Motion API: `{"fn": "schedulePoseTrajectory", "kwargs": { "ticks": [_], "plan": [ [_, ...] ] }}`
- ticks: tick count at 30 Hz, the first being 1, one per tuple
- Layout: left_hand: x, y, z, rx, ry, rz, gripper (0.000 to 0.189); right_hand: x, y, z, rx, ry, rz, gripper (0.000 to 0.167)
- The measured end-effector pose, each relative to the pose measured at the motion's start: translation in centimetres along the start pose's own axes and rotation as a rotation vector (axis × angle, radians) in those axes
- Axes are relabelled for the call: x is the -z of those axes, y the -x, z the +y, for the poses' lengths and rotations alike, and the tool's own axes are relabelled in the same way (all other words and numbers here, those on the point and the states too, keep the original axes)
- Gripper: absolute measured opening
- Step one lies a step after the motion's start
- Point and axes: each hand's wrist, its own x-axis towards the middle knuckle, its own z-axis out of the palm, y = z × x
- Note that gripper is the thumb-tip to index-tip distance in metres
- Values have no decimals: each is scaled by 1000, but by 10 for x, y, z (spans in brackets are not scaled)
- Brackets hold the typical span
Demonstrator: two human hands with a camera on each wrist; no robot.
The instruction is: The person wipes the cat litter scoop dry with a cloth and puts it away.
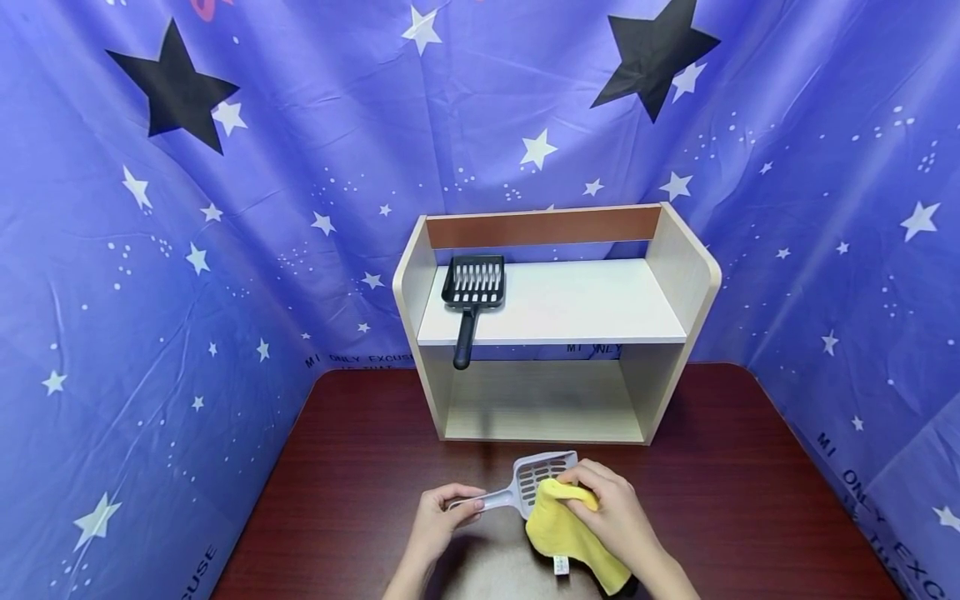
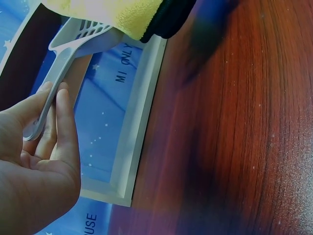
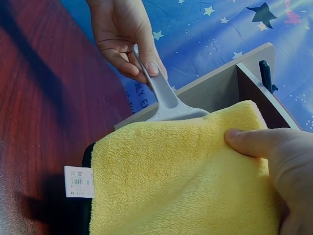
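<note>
My left hand (image 1: 442,521) pinches the handle of a light grey slotted litter scoop (image 1: 525,487) between thumb and fingers. The scoop is held up over the table, its slotted head toward the right. In my right hand (image 1: 611,504) is a yellow cloth (image 1: 566,533) with a dark edge and a white tag (image 3: 79,182). The cloth lies over the near right part of the scoop's head, and my right thumb presses on it in the right wrist view. Much of the head is hidden behind the cloth there.
A wooden two-tier shelf (image 1: 551,400) stands at the back of the dark red table (image 1: 337,467). On its white upper board lies a black litter scoop (image 1: 474,283), handle jutting over the front edge. Blue star-patterned curtains (image 1: 300,208) surround the table's back and sides.
</note>
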Motion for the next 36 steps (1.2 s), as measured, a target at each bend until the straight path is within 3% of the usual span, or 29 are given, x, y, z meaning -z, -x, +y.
{"fn": "schedulePoseTrajectory", "kwargs": {
  "ticks": [15, 25, 36],
  "plan": [
    [-6, 2, 2, -6, -34, -9, 31, -8, -2, 1, 33, 139, 33, 39],
    [-9, 3, 2, -1, -48, -17, 30, -12, -2, -3, 2, 264, 33, 43],
    [-19, 2, 4, -16, -61, -34, 29, -19, -1, -2, 97, 353, 160, 33]
  ]
}}
